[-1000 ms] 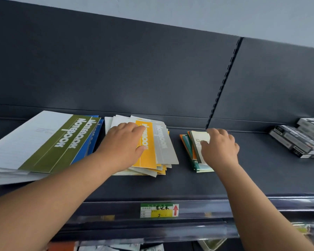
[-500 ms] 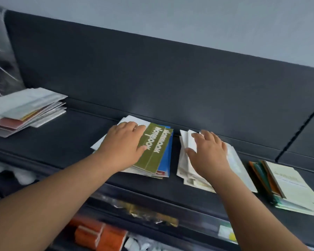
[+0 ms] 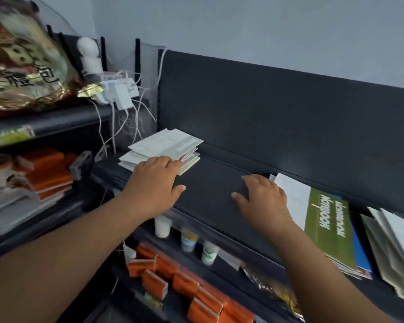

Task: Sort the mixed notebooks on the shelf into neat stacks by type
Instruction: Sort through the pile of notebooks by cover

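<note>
On the dark shelf lies a pale stack of notebooks at the far left end. My left hand hovers palm down over its near edge, fingers spread, holding nothing. My right hand is spread flat over the bare shelf, fingertips beside the left edge of a stack topped by a green "Notebook" cover with blue ones beneath. A further stack of pale grey notebooks lies at the right edge of the view.
White cables and a power strip hang behind the left stack. A gold and red foil bag sits on the neighbouring shelf. Orange boxes and small bottles fill the shelves below.
The view has swung left along the shelf. Both hands left the green and pale stacks and moved left; the left hand now reaches the far-left pale stack.
</note>
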`<action>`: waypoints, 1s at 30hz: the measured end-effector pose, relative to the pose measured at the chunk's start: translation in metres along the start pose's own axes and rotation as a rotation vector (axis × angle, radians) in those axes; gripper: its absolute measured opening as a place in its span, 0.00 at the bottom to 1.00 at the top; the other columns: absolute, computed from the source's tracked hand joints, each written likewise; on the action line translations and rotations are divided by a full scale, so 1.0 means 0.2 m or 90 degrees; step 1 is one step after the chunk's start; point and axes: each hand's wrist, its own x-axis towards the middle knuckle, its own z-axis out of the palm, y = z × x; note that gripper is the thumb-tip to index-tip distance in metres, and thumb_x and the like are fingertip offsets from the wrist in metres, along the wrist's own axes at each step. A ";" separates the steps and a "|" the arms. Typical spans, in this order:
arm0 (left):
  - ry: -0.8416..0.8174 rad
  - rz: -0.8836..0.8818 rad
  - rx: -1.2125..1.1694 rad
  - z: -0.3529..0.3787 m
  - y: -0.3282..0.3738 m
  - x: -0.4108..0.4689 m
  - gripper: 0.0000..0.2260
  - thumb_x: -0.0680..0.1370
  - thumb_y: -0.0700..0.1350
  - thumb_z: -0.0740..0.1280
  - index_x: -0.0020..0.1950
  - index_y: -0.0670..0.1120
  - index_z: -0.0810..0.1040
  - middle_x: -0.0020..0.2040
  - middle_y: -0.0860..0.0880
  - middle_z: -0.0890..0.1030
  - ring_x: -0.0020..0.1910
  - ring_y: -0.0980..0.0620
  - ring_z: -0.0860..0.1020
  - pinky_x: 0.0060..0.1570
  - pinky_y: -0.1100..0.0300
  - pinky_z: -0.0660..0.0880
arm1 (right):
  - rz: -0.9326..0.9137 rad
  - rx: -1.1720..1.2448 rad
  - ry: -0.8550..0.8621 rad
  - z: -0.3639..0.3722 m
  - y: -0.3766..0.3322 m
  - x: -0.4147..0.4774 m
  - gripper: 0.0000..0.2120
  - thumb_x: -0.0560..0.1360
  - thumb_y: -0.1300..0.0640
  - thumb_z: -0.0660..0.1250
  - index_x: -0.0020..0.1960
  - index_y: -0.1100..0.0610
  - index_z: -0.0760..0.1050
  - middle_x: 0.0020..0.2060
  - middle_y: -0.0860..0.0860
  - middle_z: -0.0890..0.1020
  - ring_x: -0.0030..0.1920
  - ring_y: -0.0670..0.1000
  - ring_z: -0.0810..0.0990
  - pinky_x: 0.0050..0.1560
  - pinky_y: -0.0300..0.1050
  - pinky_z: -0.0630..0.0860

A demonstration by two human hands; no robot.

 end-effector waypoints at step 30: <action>-0.148 -0.089 -0.042 0.44 -0.90 0.78 0.25 0.81 0.60 0.52 0.71 0.45 0.67 0.69 0.44 0.70 0.69 0.45 0.66 0.68 0.51 0.61 | 0.128 0.275 -0.124 0.55 -0.61 1.05 0.23 0.80 0.42 0.57 0.66 0.57 0.70 0.54 0.52 0.77 0.54 0.53 0.76 0.48 0.44 0.68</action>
